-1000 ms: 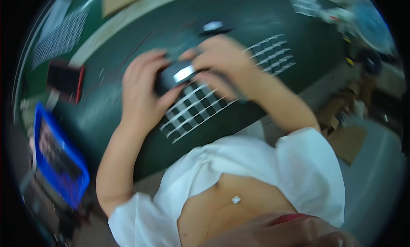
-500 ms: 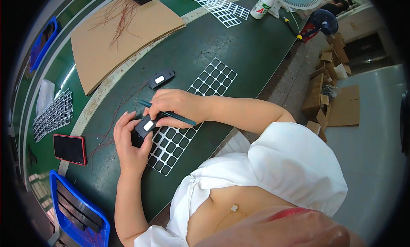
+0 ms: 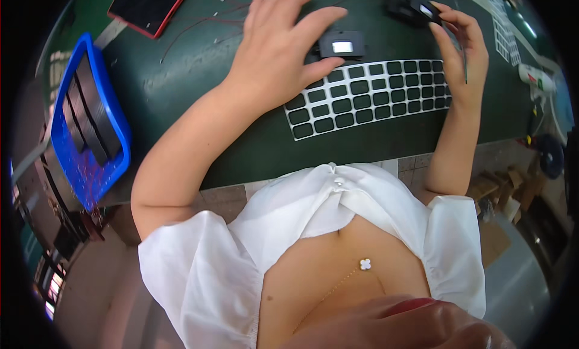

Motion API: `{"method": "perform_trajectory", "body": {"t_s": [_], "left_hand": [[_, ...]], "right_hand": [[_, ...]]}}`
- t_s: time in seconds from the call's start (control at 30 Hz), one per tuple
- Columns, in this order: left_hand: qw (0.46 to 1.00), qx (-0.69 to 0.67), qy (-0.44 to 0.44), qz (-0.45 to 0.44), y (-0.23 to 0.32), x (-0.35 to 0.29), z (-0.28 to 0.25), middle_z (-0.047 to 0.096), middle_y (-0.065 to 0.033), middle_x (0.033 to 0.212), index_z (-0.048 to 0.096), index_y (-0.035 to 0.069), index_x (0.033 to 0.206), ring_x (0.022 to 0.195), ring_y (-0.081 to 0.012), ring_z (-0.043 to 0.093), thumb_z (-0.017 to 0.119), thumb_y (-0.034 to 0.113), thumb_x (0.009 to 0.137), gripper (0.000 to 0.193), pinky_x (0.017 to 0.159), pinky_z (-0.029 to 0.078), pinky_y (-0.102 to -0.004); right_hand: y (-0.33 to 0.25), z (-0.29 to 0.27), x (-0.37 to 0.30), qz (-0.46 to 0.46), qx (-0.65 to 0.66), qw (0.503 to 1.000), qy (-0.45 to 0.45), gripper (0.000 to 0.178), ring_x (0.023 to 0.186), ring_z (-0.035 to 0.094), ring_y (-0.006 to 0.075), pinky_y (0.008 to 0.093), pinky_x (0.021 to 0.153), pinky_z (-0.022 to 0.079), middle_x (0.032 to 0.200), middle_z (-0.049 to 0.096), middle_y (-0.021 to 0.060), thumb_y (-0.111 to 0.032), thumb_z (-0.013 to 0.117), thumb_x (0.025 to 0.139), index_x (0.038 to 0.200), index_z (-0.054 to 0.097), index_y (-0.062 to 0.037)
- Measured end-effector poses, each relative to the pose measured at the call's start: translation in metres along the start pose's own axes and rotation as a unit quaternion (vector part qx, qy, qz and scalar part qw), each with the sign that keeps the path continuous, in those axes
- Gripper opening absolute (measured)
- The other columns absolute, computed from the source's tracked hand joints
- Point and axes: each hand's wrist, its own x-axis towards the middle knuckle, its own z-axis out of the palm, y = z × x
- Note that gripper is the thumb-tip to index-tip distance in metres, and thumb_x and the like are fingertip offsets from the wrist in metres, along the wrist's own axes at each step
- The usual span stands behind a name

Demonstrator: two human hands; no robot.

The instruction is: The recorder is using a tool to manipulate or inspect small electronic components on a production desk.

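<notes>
My left hand (image 3: 274,47) is spread, fingers apart, over the green table. Its thumb tip meets the lower edge of a small black box-shaped module (image 3: 356,46) with a white label, and the index finger is above it. At the upper right, my right hand (image 3: 470,44) pinches the end of another black module (image 3: 415,11), also white-labelled, between thumb and fingers. Dark tweezers (image 3: 465,68) are tucked in that same hand, mostly hidden by the fingers. Between the hands lies a white grid sheet (image 3: 347,89) with rounded rectangular openings.
A blue tray (image 3: 123,129) with dark strips and red wires stands at the left table edge. A red-edged phone (image 3: 158,29) lies at upper left. Thin red wires (image 3: 193,22) cross the table. A white bottle (image 3: 535,77) and another grid sheet (image 3: 505,38) are at right.
The view has turned. My hands, together at one module before, are now wide apart: the left has opened beside that module, and the right has reached to the other one with the tweezers.
</notes>
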Motion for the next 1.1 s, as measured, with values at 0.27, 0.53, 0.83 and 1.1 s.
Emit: {"method": "perform_trajectory", "body": {"t_s": [0.27, 0.53, 0.83, 1.1], "left_hand": [[0.977, -0.134, -0.161, -0.043, -0.007, -0.010, -0.002, 0.039, -0.0139, 0.108, 0.048, 0.003, 0.088, 0.110, -0.0296, 0.029, 0.058, 0.018, 0.067, 0.028, 0.094, 0.019, -0.0450], [0.866, -0.272, -0.355, -0.224, 0.002, 0.006, -0.023, 0.040, -0.0135, 0.104, 0.047, 0.002, 0.088, 0.110, -0.0290, 0.030, 0.058, 0.019, 0.067, 0.029, 0.095, 0.019, -0.0451], [0.886, -0.450, -0.103, -0.050, -0.025, -0.026, 0.062, 0.044, -0.0119, 0.095, 0.048, 0.002, 0.086, 0.099, -0.0258, 0.038, 0.060, 0.020, 0.063, 0.032, 0.094, 0.022, -0.0440], [0.855, -0.481, -0.166, -0.099, -0.024, -0.023, 0.072, 0.047, -0.0144, 0.095, 0.049, 0.000, 0.091, 0.097, -0.0280, 0.040, 0.062, 0.021, 0.060, 0.040, 0.094, 0.021, -0.0432]], "right_hand": [[0.007, 0.004, -0.004, 0.010, 0.003, 1.000, -0.015, 0.016, 0.086, 0.050, 0.0166, 0.0243, 0.079, 0.036, 0.095, 0.054, 0.0110, -0.002, 0.053, 0.072, 0.087, 0.048, -0.0006], [-0.003, 0.015, -0.004, -0.032, -0.037, 0.999, 0.002, 0.020, 0.093, 0.049, 0.0194, 0.0270, 0.083, 0.036, 0.098, 0.053, 0.0150, -0.010, 0.052, 0.076, 0.094, 0.048, -0.0013], [-0.031, 0.000, -0.029, -0.004, 0.376, 0.897, -0.232, 0.065, 0.071, 0.053, 0.0231, 0.0322, 0.066, 0.044, 0.088, 0.053, 0.0212, -0.048, 0.022, 0.081, 0.104, 0.041, 0.0092], [-0.038, 0.044, -0.071, 0.200, 0.299, 0.924, -0.132, 0.015, 0.049, 0.053, 0.0180, 0.0221, 0.050, 0.045, 0.068, 0.057, 0.0171, -0.003, 0.045, 0.075, 0.087, 0.047, 0.0043]]}}
